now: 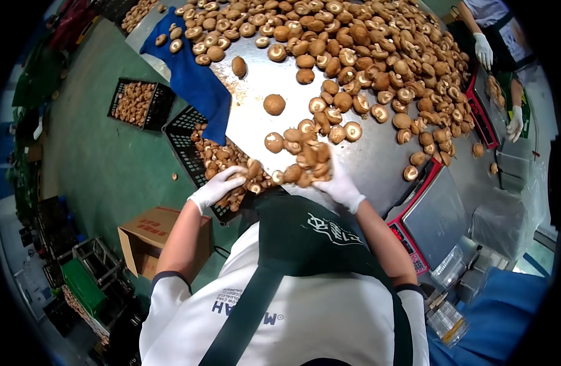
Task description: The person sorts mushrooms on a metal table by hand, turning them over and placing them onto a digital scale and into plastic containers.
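Observation:
My left hand (pixel 218 188), in a white glove, is over the black crate (pixel 184 137) of shiitake mushrooms, its fingers curled against a mushroom (pixel 254 168) at the table's edge. My right hand (pixel 340 185), also gloved, cups the side of a blurred cluster of shiitake mushrooms (pixel 311 160) at the near edge of the steel table (pixel 250 113); its fingers are partly hidden by them. Single mushrooms (pixel 274 104) lie just beyond, some cap up and some showing pale gills.
A big mushroom heap (pixel 366 55) covers the far table. A blue cloth (pixel 201 91) hangs over the left edge. On the right stands a red-edged scale (pixel 436 213); a co-worker's gloved hands (pixel 483 52) are beyond. Another filled crate (pixel 160 110) and a cardboard box (pixel 155 235) are on the floor.

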Demonstrator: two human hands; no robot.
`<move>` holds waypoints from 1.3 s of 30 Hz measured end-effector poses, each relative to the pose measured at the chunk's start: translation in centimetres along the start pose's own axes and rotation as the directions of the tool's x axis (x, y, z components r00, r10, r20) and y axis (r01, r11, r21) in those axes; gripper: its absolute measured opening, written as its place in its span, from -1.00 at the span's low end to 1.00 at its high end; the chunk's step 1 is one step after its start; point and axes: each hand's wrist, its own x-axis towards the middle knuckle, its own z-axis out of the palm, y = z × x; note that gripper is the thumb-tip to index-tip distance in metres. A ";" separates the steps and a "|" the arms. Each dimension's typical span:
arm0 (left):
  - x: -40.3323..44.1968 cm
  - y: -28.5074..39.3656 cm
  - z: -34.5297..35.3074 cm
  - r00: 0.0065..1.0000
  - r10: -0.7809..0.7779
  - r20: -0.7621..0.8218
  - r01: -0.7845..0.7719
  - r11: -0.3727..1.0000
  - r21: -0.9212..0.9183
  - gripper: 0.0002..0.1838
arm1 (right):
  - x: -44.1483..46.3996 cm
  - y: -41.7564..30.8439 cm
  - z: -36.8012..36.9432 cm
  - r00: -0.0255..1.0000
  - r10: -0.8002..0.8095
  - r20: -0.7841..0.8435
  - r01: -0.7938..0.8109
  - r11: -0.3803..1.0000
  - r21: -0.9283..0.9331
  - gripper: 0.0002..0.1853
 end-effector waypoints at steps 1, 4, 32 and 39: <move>-0.4 -1.0 -0.2 0.997 -0.076 0.005 0.076 0.992 -0.102 -0.59 | 0.5 -0.6 1.0 0.999 0.002 0.052 0.000 1.000 -0.031 0.19; -1.3 -2.3 -0.4 0.982 -0.189 0.013 0.189 0.978 -0.083 -0.56 | 1.5 -5.2 5.6 0.991 -0.038 0.127 0.035 0.999 0.023 0.17; 2.5 4.6 0.3 0.997 0.073 -0.016 -0.064 0.948 0.310 -0.59 | 5.6 -5.4 4.0 0.999 -0.007 -0.044 0.000 0.988 -0.154 0.02; 0.0 2.0 -1.2 0.989 -0.145 -0.043 0.150 0.918 0.367 -0.59 | 3.9 -7.3 6.4 0.883 -0.017 0.470 0.090 0.987 -0.133 -0.26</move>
